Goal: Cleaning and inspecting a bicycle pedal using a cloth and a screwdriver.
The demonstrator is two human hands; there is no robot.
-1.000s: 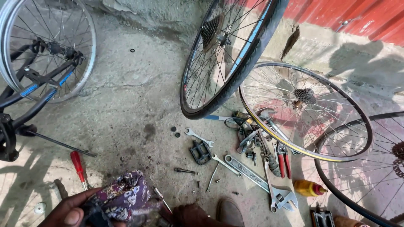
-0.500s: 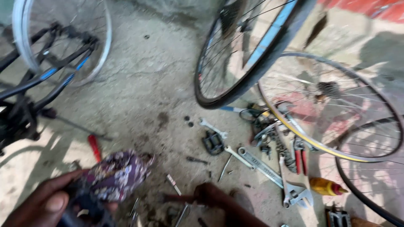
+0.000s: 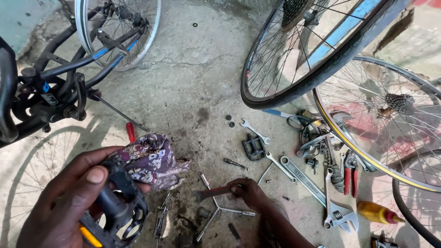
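Pedal [image 3: 117, 204], black, sits gripped with a patterned rag [image 3: 149, 160] in the left hand [image 3: 69, 202]; the right hand [image 3: 248, 192] pinches a rusty tool [image 3: 213, 192] above stained concrete floor [image 3: 193, 82] strewn with wrenches [image 3: 303, 177].

Lighting: strong daylight, hard-edged. Spoke shadows fall across the concrete floor [image 3: 183, 69] at lower left and right. Glare on the silver rim [image 3: 367, 160] and adjustable wrench [image 3: 337, 213]. Focus sharp centrally; left hand [image 3: 64, 202] close and slightly soft; wide-angle curvature at edges.
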